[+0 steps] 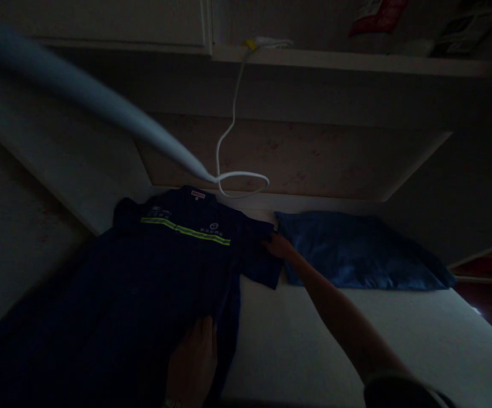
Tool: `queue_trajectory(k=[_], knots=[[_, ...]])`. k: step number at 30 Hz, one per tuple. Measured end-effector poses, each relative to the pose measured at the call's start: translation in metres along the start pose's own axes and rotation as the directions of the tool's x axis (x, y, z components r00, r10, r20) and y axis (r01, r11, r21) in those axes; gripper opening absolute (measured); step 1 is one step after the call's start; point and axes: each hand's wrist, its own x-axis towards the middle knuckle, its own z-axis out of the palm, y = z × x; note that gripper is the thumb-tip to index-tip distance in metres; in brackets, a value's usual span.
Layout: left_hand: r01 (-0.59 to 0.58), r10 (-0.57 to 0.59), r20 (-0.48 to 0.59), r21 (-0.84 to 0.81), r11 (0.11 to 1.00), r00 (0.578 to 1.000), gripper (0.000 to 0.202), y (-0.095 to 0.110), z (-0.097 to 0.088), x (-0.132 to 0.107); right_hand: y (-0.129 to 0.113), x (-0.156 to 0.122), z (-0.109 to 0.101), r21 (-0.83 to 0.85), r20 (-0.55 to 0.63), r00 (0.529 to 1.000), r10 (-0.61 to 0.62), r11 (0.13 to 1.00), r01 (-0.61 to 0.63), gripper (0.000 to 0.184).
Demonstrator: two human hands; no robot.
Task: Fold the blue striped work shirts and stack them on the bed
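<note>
A dark navy short-sleeved work shirt [161, 277] lies spread out, collar at the far end. A yellow-green reflective stripe crosses its chest, with small white prints above it. My right hand [280, 247] reaches out to the sleeve at the right, its fingers closed on the cloth near the cuff. Lower down, my left hand [192, 360] is closed at the shirt's right side edge, fingertips against the fabric. The dim light hides how much cloth each hand holds.
A blue satiny pillow [360, 249] lies right of the sleeve on the pale bed surface [305, 345]. A white cable [234, 122] hangs in a loop from a shelf [334, 61] overhead. A blurred pale-blue pole [101, 105] slants across the upper left.
</note>
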Motion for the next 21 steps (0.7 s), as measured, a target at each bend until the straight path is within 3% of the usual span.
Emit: queue_trajectory(k=[6, 10, 13, 17, 21], knots=[[0.046, 0.001, 0.256, -0.177, 0.983, 0.967, 0.039, -0.01, -0.016, 0.001, -0.003, 0.007, 0.001, -0.032, -0.033, 0.998, -0.053, 0.998, 0.052, 0.023], [0.071, 0.017, 0.292, -0.29, 0.954, 0.956, 0.041, -0.007, -0.034, 0.0, 0.002, -0.002, -0.006, 0.038, -0.12, 0.99, -0.072, 0.996, 0.077, 0.034], [0.035, 0.08, 0.266, -0.4, 0.916, 0.961, 0.04, 0.003, -0.053, 0.0, 0.014, -0.004, -0.019, 0.197, -0.251, 0.967, -0.032, 0.977, 0.084, 0.042], [-0.012, 0.154, 0.233, -0.516, 0.856, 0.96, 0.034, 0.036, -0.076, 0.001, 0.043, 0.007, -0.045, 0.414, -0.416, 0.904, 0.099, 0.905, 0.092, 0.039], [-0.031, 0.296, 0.248, -0.716, 0.697, 0.922, 0.032, 0.096, -0.08, 0.008, 0.081, 0.024, -0.085, 0.414, -0.461, 0.867, 0.187, 0.91, 0.024, 0.038]])
